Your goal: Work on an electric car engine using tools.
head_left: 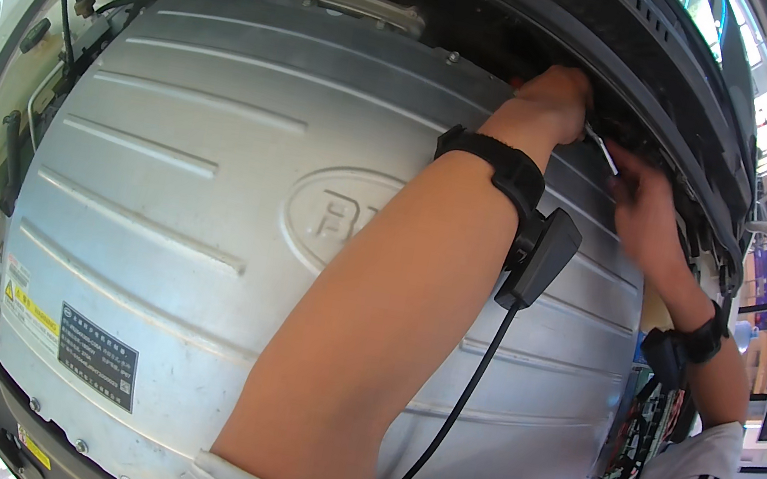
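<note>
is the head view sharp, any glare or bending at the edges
Head view: the ribbed silver metal cover is sharp and evenly lit; windows at the right rim are blown out; straight edges bow toward the black fisheye border; the left hand and right hand sit in shade, slightly soft.

One view only, from the person's head, looking down and forward, close over a ribbed silver metal cover (209, 190) that fills most of the picture. Both forearms come in from the lower edge toward the upper right. The fisheye lens bends the dark frame edge (652, 92) along the rim.
</note>
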### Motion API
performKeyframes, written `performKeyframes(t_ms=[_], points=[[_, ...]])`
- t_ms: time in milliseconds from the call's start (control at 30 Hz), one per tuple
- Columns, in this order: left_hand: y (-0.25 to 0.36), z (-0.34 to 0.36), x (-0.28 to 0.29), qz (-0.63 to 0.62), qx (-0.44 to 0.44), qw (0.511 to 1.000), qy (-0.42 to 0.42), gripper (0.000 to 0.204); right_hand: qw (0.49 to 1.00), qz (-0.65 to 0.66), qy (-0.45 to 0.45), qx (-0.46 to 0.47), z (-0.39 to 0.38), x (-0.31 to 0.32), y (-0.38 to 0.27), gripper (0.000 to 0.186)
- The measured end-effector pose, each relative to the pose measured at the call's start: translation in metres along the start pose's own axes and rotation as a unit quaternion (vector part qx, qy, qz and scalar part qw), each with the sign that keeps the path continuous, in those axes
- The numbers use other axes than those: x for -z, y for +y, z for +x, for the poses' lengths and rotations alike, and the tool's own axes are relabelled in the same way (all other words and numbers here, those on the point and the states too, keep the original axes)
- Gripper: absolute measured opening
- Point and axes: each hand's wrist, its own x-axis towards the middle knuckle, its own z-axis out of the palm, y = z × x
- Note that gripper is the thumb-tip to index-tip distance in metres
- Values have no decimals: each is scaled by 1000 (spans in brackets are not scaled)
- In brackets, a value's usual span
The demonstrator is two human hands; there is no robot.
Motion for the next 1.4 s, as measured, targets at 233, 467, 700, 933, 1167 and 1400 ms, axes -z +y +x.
performKeyframes(t_ms=[233, 467, 700, 933, 1167, 1400], points=[[2, 5, -5, -5, 3, 1000, -17, 31, 994, -82, 56, 34, -10, -8, -13, 30], [-1, 0, -2, -14, -6, 1000, 5, 30, 998, -51, 30, 31, -9, -5, -21, 31], [5, 4, -3, -20, 37, 999, 9, 33, 973, -157, 99, 136, 9, -3, 6, 26], [-1, 10, -7, 0, 39, 999, 7, 35, 980, -198, -10, 26, -6, -3, -55, 25], [3, 13, -6, 13, -1, 999, 32, 35, 976, -187, 66, 90, 14, 6, 14, 24], [0, 17, -6, -27, 42, 999, 18, 35, 954, -272, 16, 125, 7, 0, -5, 20]])
